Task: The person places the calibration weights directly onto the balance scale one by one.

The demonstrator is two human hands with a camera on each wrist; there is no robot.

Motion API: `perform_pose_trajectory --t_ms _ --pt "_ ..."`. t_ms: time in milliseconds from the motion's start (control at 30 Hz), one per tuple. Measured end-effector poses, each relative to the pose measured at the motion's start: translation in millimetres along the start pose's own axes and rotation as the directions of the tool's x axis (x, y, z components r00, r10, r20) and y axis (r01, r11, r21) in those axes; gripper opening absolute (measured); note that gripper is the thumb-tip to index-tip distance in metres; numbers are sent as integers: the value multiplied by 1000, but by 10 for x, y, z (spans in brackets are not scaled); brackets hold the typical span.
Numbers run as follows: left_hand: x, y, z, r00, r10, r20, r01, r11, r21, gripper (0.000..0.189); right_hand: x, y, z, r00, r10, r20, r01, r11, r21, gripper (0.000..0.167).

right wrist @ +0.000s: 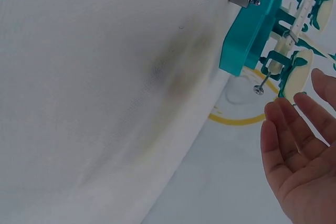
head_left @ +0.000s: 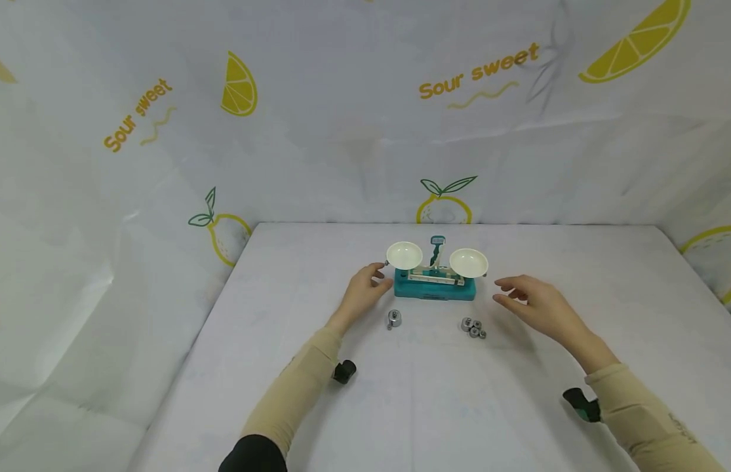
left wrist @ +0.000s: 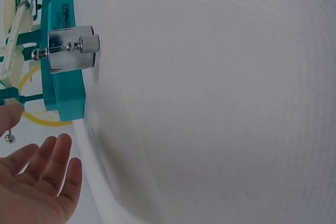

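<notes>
A teal balance scale (head_left: 434,290) with two cream pans stands toward the back of the table. My left hand (head_left: 365,288) is at its left end, index fingertip close to the small metal knob there; whether they touch I cannot tell. In the left wrist view that knob (left wrist: 9,138) shows between thumb and loosely spread fingers (left wrist: 55,163). To the right of the scale hovers my right hand (head_left: 533,305), relaxed and holding nothing, apart from the right pan (head_left: 468,263). The right wrist view shows its fingers (right wrist: 294,135) below the other end knob (right wrist: 258,90).
In front of the scale stand a large metal weight (head_left: 395,318) with a small one beside it on the left, and a cluster of several weights (head_left: 474,328) on the right. A white cloth covers the table (head_left: 424,406); a lemon-printed sheet (head_left: 341,131) hangs behind.
</notes>
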State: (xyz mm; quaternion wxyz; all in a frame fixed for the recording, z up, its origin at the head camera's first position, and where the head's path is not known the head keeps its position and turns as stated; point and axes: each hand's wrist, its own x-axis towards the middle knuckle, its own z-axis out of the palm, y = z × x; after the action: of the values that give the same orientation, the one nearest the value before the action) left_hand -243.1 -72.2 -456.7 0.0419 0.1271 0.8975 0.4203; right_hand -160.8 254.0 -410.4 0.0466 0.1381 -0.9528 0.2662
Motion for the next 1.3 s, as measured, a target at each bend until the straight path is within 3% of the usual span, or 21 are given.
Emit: perform_pose_trajectory --t_ms 233,567,867,1300 --pt "22 9 60 999 1 37 -2 1000 5 51 15 39 43 996 22 90 -21 1000 -2 37" --pt "79 25 138 994 -21 104 19 1000 11 56 31 44 58 995 42 94 -42 999 -4 34" --pt "102 -39 214 994 -21 104 16 999 49 54 14 8 125 991 53 124 -52 999 -14 31" --pt "104 -15 239 991 -43 127 34 997 72 52 14 -7 156 983 78 166 -76 997 -16 31"
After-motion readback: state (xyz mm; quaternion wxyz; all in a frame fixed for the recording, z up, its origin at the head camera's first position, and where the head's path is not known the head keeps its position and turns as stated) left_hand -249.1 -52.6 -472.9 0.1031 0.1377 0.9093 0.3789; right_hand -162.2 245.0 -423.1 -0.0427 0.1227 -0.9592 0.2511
